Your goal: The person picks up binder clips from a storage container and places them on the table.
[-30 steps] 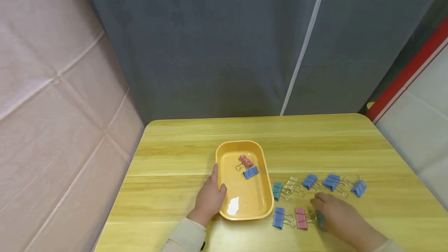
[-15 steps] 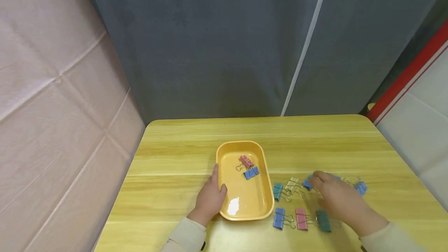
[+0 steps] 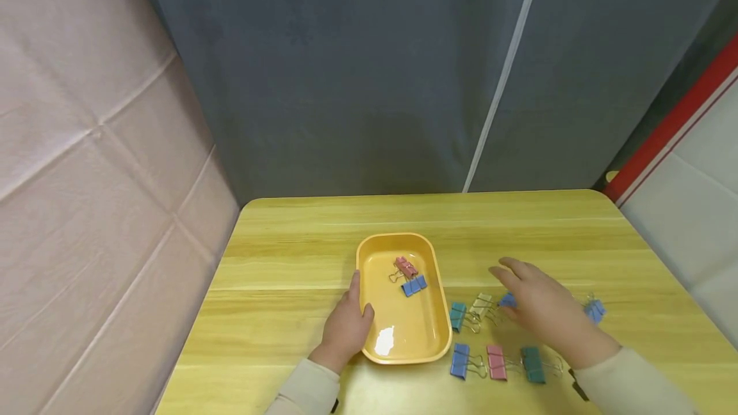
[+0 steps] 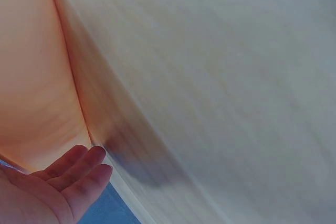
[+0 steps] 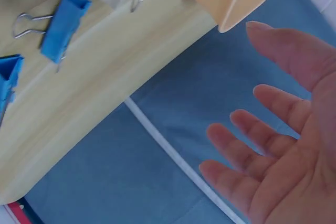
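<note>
A yellow tray (image 3: 403, 338) stands mid-table, holding a pink binder clip (image 3: 406, 267) and a blue binder clip (image 3: 414, 285). My left hand (image 3: 344, 325) grips its left rim, thumb over the inside and index finger along the outside; straight fingers show in the left wrist view. My right hand (image 3: 544, 306), fingers spread and holding nothing, hovers over the back row of clips. It partly covers a blue clip (image 3: 508, 300). A teal clip (image 3: 458, 316) and a cream clip (image 3: 480, 304) lie left of it, another blue clip (image 3: 595, 310) to its right.
A front row on the table (image 3: 277, 261) has a blue clip (image 3: 459, 360), a pink clip (image 3: 496, 362) and a dark green clip (image 3: 533, 365). A dark curtain (image 3: 346, 82) hangs behind, with a pale wall covering (image 3: 104, 242) on the left.
My right hand has left the dark green clip in the front row, moved away over the back row, and its fingers have spread. The left hand and tray have stayed put.
</note>
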A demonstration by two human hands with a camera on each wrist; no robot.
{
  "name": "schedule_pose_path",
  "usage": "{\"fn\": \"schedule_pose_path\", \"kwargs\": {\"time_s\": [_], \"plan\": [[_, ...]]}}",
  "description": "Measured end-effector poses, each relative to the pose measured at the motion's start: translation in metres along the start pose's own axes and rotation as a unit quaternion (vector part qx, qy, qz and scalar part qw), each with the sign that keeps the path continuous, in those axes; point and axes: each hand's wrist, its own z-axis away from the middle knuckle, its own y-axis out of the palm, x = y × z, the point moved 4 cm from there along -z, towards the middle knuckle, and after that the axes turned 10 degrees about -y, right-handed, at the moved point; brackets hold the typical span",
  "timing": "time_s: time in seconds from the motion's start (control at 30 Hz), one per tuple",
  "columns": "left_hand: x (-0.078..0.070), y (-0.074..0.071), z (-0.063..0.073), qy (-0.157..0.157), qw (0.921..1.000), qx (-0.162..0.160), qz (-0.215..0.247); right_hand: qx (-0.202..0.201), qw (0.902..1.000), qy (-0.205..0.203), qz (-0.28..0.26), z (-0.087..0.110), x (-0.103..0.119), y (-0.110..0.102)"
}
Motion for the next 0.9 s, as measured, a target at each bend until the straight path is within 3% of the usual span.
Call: {"fn": "schedule_pose_path", "kwargs": {"time_s": [0.63,0.9], "plan": [[0.001,0.003,-0.001,-0.008,0.9999,0.007,0.009,-0.015,0.9982,-0.033,-0.048,-0.046,0.026,0.004],[0.000,0.001,-0.001,-0.006,0.9999,0.002,0.009,-0.003,0.9945,-0.044,-0.095,-0.078,0.029,0.004]]}}
